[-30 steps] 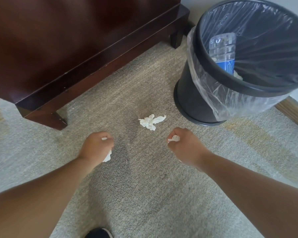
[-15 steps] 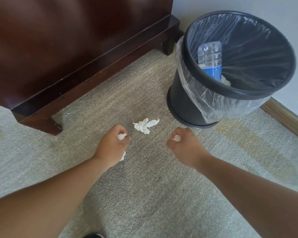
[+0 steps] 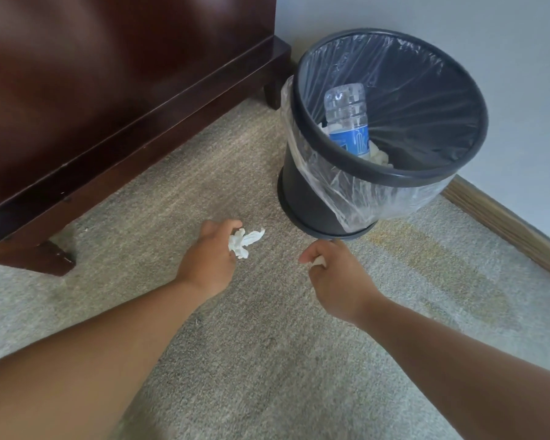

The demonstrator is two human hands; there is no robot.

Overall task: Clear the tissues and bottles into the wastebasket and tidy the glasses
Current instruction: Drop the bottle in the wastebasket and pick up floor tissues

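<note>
A black wastebasket (image 3: 299,182) with a clear plastic liner stands on the carpet by the wall. Inside it a clear water bottle (image 3: 346,119) with a blue label stands upright among white tissues (image 3: 378,155). A crumpled white tissue (image 3: 245,241) lies on the carpet just left of the basket's base. My left hand (image 3: 210,258) is at this tissue, fingers curled around its left end. My right hand (image 3: 337,274) is closed on a small white tissue wad (image 3: 318,262), low in front of the basket.
A dark red-brown wooden cabinet (image 3: 108,90) on short feet (image 3: 45,252) fills the upper left. A pale wall and wooden baseboard (image 3: 505,223) run along the right. Beige carpet (image 3: 267,360) covers the floor.
My left hand has moved forward and right to the tissue on the carpet and closed around it. My right hand has stayed closed on its wad. The view has tilted up toward the wall.
</note>
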